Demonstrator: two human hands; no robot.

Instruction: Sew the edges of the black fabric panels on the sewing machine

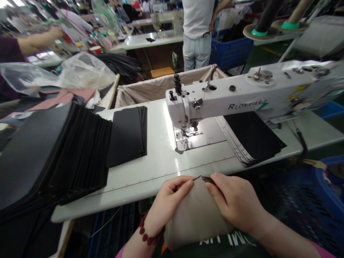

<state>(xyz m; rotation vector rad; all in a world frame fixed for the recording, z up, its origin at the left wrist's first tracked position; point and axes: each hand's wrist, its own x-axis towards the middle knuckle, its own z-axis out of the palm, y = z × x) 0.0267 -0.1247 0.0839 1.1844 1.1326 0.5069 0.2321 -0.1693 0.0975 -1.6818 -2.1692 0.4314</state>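
Observation:
My left hand [173, 195] pinches the upper left edge of a beige fabric piece [197, 218] with a dark edge. The fingers of my right hand [236, 200] grip the same piece near its top corner. It hangs between both hands over my lap, at the table's front edge. Beyond it stands a white sewing machine [215, 98] with its needle area lit. A stack of black pieces with pale edges [255, 138] lies under the machine's arm at the right. Left of the needle is a smaller stack of black pieces [127, 134].
A tall stack of black panels [64, 154] covers the table's left end. Behind the table hangs a beige cloth-lined bin [150, 87]. Thread cones [264, 25] stand upper right, and a blue crate [311, 200] sits lower right. Another person [197, 32] stands at the back.

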